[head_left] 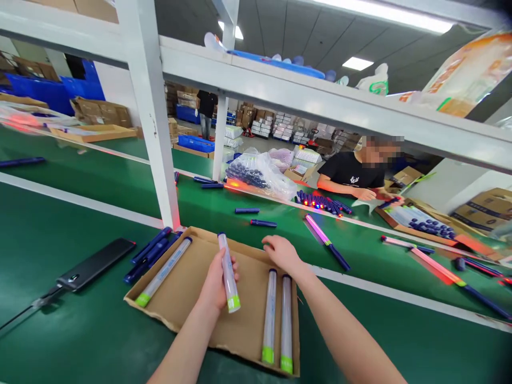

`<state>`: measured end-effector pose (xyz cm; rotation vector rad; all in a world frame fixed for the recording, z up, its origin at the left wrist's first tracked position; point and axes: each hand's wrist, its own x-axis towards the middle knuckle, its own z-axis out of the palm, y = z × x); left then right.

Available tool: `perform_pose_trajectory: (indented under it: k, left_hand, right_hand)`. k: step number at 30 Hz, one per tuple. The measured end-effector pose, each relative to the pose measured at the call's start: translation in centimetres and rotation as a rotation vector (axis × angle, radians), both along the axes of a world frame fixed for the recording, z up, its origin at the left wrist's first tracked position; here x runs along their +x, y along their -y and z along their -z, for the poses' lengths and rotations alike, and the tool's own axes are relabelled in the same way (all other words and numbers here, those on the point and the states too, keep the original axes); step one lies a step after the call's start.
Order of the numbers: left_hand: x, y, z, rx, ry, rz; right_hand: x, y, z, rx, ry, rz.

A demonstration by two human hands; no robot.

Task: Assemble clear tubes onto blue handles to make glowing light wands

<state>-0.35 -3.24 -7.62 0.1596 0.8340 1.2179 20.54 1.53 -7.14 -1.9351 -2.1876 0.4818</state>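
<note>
My left hand (218, 280) is closed around a translucent tube (229, 274) with a dark blue cap and a bright green end band, tilted above a shallow cardboard tray (236, 330). Inside the tray lie similar tubes: one along the left side (165, 271), and two side by side at the right, the inner tube (270, 314) and the outer tube (287, 322). My right hand (282, 255) reaches over the tray's far right edge toward the green belt. Its fingers are loosely bent and apart, and nothing shows in them.
Dark blue sticks (150, 253) lie against the tray's left side, near a black phone-like device (96, 264) with a cable. A white post (148, 106) rises behind the tray. Lit pink light sticks (318, 229) lie on the belt; a co-worker (352, 173) sits across.
</note>
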Motion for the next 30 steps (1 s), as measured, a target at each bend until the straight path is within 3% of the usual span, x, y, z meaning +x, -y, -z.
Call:
perform_pose_trajectory:
  k: [3,5,8,11,14,19,23,26,30]
  left_hand:
    - [0.0,0.2,1.1,-0.013,-0.01,0.011]
    - [0.2,0.6,1.8,-0.026,-0.013,0.041]
    - [0.5,1.3,2.8,-0.013,-0.008,0.103]
    - [0.6,1.5,2.7,0.02,-0.007,0.125]
    - [0.8,1.0,1.0,0.013,-0.002,0.037]
    - [2.7,0.0,-3.7,0.105,0.11,-0.141]
    - [4.5,0.0,-6.4,0.176,0.175,-0.215]
    - [5.5,0.5,-7.2,0.167,0.211,-0.247]
    - [6.2,1.6,-7.3,0.126,0.196,-0.222]
  right_hand:
    - [0.7,-6.4,-0.4,0.048,0.009,0.119]
    - [1.3,-9.0,-0.4,0.036,-0.022,0.16]
    - [2.6,-10.5,-0.4,-0.017,-0.143,0.173]
    - [3.9,-9.7,-0.8,-0.075,-0.362,0.147]
    - [4.5,-5.6,-1.6,-0.131,-0.672,0.105]
    - [2.5,7.3,-2.7,-0.279,-1.219,0.047]
    - [0.6,15.9,-3.2,-0.386,-1.477,0.053]
    - [-0.1,19.7,-3.4,-0.422,-1.561,0.081]
    - [-1.0,22.5,-3.2,-0.423,-1.604,0.241]
